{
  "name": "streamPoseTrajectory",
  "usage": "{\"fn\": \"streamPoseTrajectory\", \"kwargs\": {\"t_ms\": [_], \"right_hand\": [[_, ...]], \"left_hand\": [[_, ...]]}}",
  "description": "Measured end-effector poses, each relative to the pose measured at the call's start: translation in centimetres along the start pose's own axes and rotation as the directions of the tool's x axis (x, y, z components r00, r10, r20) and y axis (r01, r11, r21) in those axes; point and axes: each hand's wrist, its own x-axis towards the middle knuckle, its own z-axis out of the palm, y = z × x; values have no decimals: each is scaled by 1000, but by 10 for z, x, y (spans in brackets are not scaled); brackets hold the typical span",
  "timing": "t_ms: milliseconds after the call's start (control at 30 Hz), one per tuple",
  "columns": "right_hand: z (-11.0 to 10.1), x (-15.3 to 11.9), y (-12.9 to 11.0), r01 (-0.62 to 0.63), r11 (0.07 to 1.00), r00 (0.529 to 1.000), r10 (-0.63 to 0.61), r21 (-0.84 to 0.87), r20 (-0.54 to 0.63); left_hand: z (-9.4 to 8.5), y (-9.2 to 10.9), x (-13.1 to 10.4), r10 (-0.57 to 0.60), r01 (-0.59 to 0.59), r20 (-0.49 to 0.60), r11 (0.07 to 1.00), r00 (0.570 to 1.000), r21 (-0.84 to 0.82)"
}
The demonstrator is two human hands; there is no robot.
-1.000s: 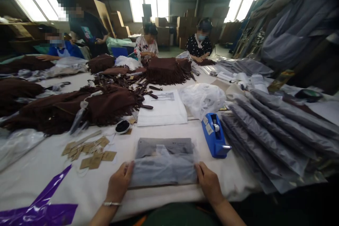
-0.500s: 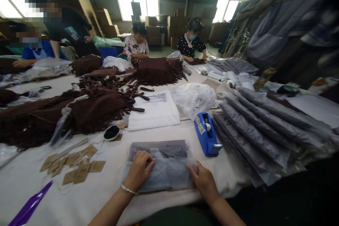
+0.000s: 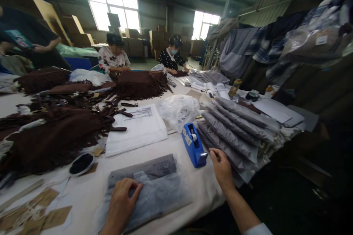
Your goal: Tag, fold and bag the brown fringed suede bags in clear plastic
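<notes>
A folded grey item in a clear plastic bag (image 3: 162,191) lies flat near the table's front edge. My left hand (image 3: 122,200) rests on its left part, fingers loosely bent with the thumb apart. My right hand (image 3: 222,167) is off the bag, beside the front end of the blue tape dispenser (image 3: 193,147); its thumb and index finger are near each other, and whether anything thin is between them is too small to tell. The dispenser stands between the bag and a row of grey bagged items (image 3: 237,128).
White printed sheets (image 3: 138,130) and a crumpled clear bag (image 3: 179,110) lie behind. Brown fringed bags (image 3: 55,132) fill the left, with cardboard tags (image 3: 56,216) and a black round dish (image 3: 82,164) nearer. Two people (image 3: 172,57) (image 3: 113,57) sit across; another stands far left.
The view has turned right. My right hand has left the bag's right edge and moved to the tape dispenser's front end. My left hand stays on the bag.
</notes>
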Motion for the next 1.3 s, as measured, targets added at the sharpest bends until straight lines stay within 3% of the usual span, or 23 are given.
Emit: {"fn": "streamPoseTrajectory", "kwargs": {"t_ms": [100,200,433,600,800,967,1133,1200,1233,1267,1300], "right_hand": [[5,23,-2,45,998,996,-47,36,71],[14,25,-2,46,996,992,-55,74,118],[2,-20,10,73,997,997,-73,2,-32],[-3,-10,11,103,995,991,-103,-11,-83],[11,20,-7,115,988,986,-127,106,111],[12,-9,2,56,986,998,-53,158,-20],[0,-27,26,28,998,997,-32,-63,-64],[0,-30,20,60,997,998,-61,-53,-11],[2,-32,11,100,995,992,-99,-12,75],[8,-35,-1,154,987,967,-160,45,197],[15,-36,-15,216,970,910,-240,109,339]], "left_hand": [[0,-1,1,-5,5,-1,1000,1000,13],[1,-1,1,-1,1,2,1000,1000,17],[5,-5,0,12,-12,-7,999,1000,39],[6,-5,2,29,-28,-16,999,999,24],[4,-4,3,22,-21,-14,1000,1000,11],[3,-1,0,0,0,4,999,1000,32],[0,6,-1,-44,42,25,997,999,70],[0,8,-1,-55,52,37,996,998,75],[-1,9,-1,-55,52,41,996,998,75],[-1,9,-1,-55,51,43,996,998,73],[-1,10,-1,-53,50,44,996,998,71]]}}
